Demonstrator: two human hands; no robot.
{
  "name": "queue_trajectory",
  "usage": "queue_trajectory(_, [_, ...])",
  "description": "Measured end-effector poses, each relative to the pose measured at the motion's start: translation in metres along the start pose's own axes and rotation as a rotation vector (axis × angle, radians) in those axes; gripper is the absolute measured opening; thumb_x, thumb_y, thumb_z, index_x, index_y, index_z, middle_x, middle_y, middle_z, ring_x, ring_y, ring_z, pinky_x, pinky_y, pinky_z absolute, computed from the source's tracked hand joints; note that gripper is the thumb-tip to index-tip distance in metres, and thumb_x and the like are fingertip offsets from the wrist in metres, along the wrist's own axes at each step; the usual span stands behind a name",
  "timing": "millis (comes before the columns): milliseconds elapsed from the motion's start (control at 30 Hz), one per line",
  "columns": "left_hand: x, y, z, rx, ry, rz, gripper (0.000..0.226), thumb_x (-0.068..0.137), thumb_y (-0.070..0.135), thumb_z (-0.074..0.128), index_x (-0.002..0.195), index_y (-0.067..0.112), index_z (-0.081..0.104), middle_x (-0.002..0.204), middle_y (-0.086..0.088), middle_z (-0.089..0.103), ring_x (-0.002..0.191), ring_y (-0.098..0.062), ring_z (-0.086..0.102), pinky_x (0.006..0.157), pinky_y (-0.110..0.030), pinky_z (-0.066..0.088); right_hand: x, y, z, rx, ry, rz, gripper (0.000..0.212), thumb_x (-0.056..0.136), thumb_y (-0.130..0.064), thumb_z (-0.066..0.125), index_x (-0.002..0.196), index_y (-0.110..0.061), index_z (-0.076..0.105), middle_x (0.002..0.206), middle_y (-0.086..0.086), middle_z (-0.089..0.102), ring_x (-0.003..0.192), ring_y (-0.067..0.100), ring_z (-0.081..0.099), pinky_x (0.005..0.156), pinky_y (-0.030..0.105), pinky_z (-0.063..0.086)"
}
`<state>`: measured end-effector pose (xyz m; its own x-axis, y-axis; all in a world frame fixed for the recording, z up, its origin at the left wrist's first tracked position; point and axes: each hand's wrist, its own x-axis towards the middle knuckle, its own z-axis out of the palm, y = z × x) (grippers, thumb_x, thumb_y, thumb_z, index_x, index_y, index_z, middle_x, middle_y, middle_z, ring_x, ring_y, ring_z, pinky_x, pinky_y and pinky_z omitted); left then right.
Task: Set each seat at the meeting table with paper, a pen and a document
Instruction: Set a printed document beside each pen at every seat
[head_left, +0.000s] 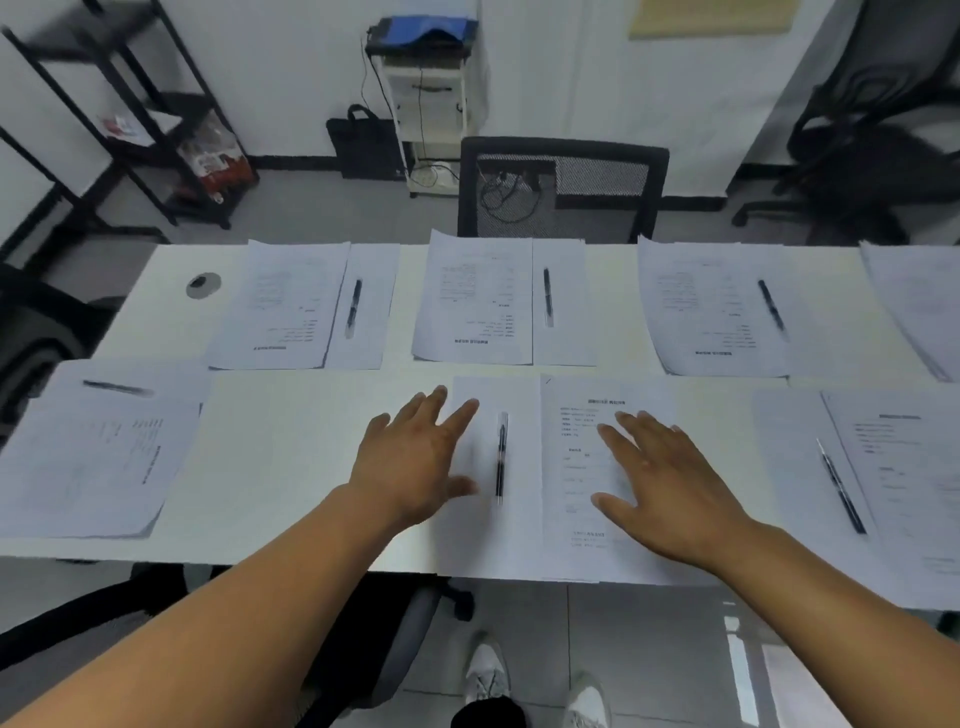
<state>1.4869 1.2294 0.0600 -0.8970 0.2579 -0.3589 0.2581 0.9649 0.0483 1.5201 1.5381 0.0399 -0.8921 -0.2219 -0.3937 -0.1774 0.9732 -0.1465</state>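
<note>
Head view, near seat, centre of table (291, 467). Left hand (410, 467): fingers spread and straight, flat over the left edge of the blank paper (478, 540), grasping nothing. Right hand (670, 488): fingers spread, palm down on the document (587, 467), grasping nothing. Pen (501, 457): lying lengthwise on the paper, between the hands, just left of the document's edge. Paper and document side by side, near edges overhanging the table slightly.

Other seats: three sets along the far side, one at each end of the near side, each showing paper, pen, document.

Step, as judged: squaring up this set. Next move likely calls for lifting both hands clear without dragging the sheets.
</note>
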Motion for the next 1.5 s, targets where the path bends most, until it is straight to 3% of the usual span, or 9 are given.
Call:
queue_trajectory(200, [-0.05,-0.019,-0.058,-0.002,0.08,-0.139,0.087,0.102,0.077,0.045,0.173,0.042,0.008,0.184,0.0,0.004,0.17,-0.025,0.008,0.132,-0.061,0.02,0.0,-0.048,-0.062,-0.038,0.101,-0.13,0.085,0.106,-0.067,0.038,0.172,-0.029,0.001,0.181,-0.002,-0.004,0.167,0.021,-0.006,0.134,0.041,-0.004])
queue_trajectory(367, [-0.108,-0.027,-0.091,-0.003,0.169,-0.308,0.084,0.103,0.075,0.046,0.172,0.04,0.014,0.183,0.0,0.008,0.169,-0.026,0.013,0.13,-0.061,0.021,-0.008,-0.092,-0.105,-0.07,0.155,-0.301,0.083,0.106,-0.067,0.037,0.172,-0.03,0.002,0.181,-0.002,-0.003,0.167,0.021,-0.005,0.135,0.042,-0.003])
queue_trajectory(667, [-0.22,-0.007,-0.107,-0.039,0.244,-0.595,0.076,0.105,0.066,0.049,0.17,0.037,0.024,0.178,0.0,0.025,0.16,-0.025,0.032,0.129,-0.057,0.024,-0.049,-0.156,-0.144,-0.141,0.217,-0.561,0.08,0.106,-0.065,0.04,0.171,-0.028,0.013,0.178,-0.001,0.016,0.164,0.023,0.016,0.135,0.044,0.008])
queue_trajectory(1133, [-0.396,-0.04,-0.086,-0.069,0.343,-0.907,0.068,0.101,0.06,0.05,0.162,0.034,0.038,0.159,0.0,0.047,0.143,-0.027,0.05,0.121,-0.059,0.035,-0.126,-0.307,-0.136,-0.223,0.253,-0.888,0.076,0.104,-0.064,0.043,0.168,-0.027,0.023,0.175,0.0,0.026,0.16,0.024,0.024,0.133,0.044,0.018])
queue_trajectory(1333, [-0.478,-0.086,-0.061,-0.09,0.335,-0.961,0.069,0.102,0.057,0.052,0.165,0.033,0.036,0.164,-0.003,0.042,0.15,-0.028,0.045,0.125,-0.06,0.033,-0.162,-0.402,-0.116,-0.244,0.274,-0.948,0.072,0.103,-0.063,0.044,0.164,-0.027,0.029,0.171,-0.001,0.033,0.157,0.025,0.031,0.131,0.044,0.024])
queue_trajectory(1500, [-0.542,-0.143,-0.039,-0.103,0.324,-0.988,0.066,0.103,0.058,0.05,0.162,0.03,0.04,0.154,-0.002,0.049,0.139,-0.029,0.055,0.113,-0.053,0.046,-0.19,-0.487,-0.096,-0.266,0.284,-0.997,0.066,0.103,-0.062,0.048,0.158,-0.027,0.037,0.163,-0.001,0.043,0.15,0.025,0.04,0.127,0.042,0.03])
